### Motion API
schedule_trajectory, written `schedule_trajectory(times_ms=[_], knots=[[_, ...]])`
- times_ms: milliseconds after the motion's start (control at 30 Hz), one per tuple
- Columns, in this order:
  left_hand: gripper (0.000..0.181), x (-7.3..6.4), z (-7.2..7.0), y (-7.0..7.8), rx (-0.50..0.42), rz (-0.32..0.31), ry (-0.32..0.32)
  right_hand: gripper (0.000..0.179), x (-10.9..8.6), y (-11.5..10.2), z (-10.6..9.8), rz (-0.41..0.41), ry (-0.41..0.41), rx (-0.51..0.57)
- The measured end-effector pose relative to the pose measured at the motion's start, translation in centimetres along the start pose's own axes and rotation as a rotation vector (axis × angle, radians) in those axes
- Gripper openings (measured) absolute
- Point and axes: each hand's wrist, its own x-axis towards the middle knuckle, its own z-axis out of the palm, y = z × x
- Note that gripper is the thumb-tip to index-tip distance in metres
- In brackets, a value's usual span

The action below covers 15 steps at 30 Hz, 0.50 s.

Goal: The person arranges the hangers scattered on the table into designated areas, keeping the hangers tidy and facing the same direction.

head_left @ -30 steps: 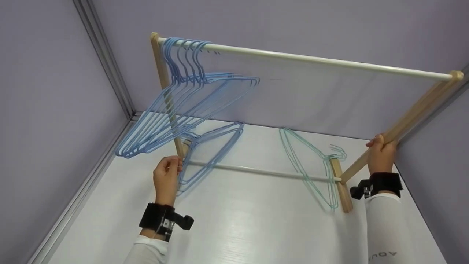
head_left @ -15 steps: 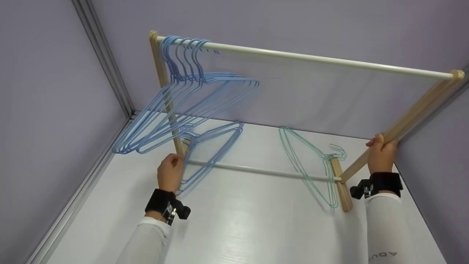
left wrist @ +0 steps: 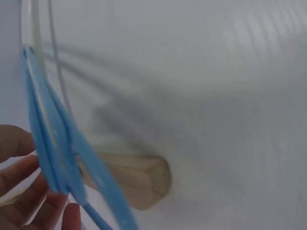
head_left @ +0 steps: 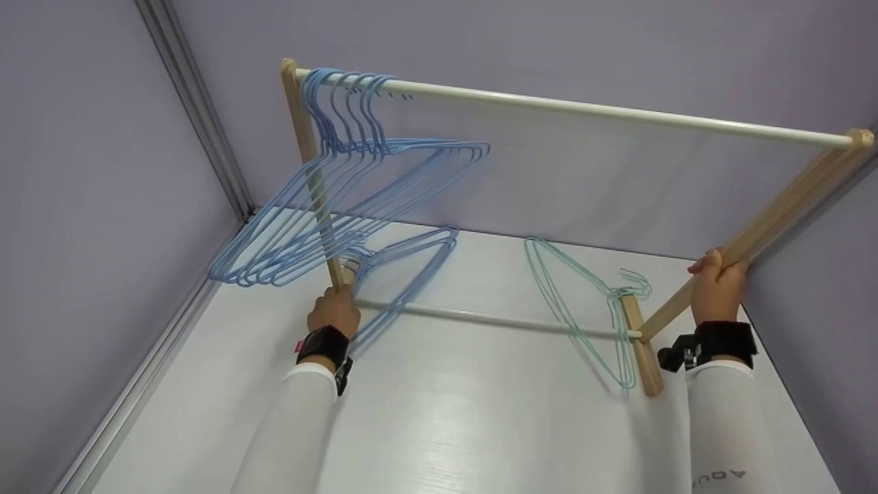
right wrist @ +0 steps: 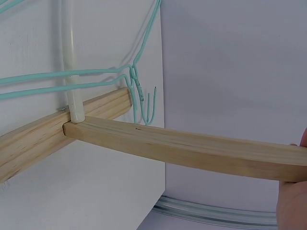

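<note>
We can only pick out one bit of lettering here: small dark print on the right sleeve (head_left: 724, 422), down near the bottom edge of the head view. It's upside down to us, and we get A, Q and U out of it; the rest wraps round the white fabric, so we can't vouch for the full word. There's also a tiny red tag (head_left: 300, 346) by the left wristband (head_left: 324, 345), way too small for us to read.
</note>
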Motion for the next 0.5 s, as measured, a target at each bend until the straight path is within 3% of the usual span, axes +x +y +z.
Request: schedule_trajectory(times_ms=[233, 500], knots=[[0.033, 0.08, 0.11, -0.11, 0.032, -0.073, 0.008, 0.01, 0.31, 0.65, 0.03, -0.034, 0.017, 0.004], [0.033, -0.44, -0.13, 0.22, 0.02, -0.106, -0.004, 0.015, 0.43, 0.47, -0.11, 0.011, -0.012, -0.033]])
